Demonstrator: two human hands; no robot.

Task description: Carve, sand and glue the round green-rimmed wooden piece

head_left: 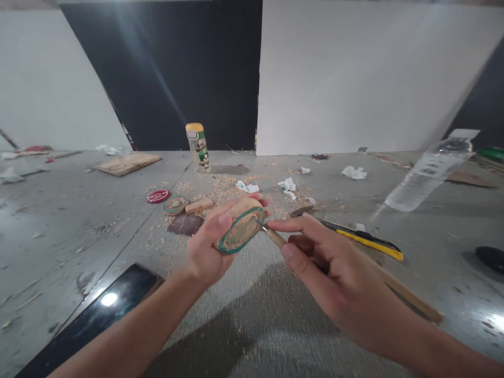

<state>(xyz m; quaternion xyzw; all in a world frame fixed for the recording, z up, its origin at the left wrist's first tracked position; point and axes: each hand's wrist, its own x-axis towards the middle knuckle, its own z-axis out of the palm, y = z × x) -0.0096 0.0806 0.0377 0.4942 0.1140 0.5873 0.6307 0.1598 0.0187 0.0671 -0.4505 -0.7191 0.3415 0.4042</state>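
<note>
My left hand (210,247) is wrapped round a wooden oval piece (242,231) with a teal painted rim and a hollowed face tilted towards me. In my right hand (326,262) is a carving tool (274,236) with a pale wooden handle, the index finger stretched along it. The tool's metal tip touches the piece near its right rim. A similar round wooden piece with a teal edge (175,205) lies on the floor beyond my left hand, beside a small wood block (199,205) and a dark brown scrap (186,224).
Wood shavings (224,189) and crumpled tissues (287,185) litter the floor ahead. A yellow-capped bottle (199,149) stands further back; a clear plastic bottle (429,170) is at right. Near my right hand lies a yellow-and-black cutter knife (370,240). A phone (102,320) lies at left, a red lid (158,196) beyond.
</note>
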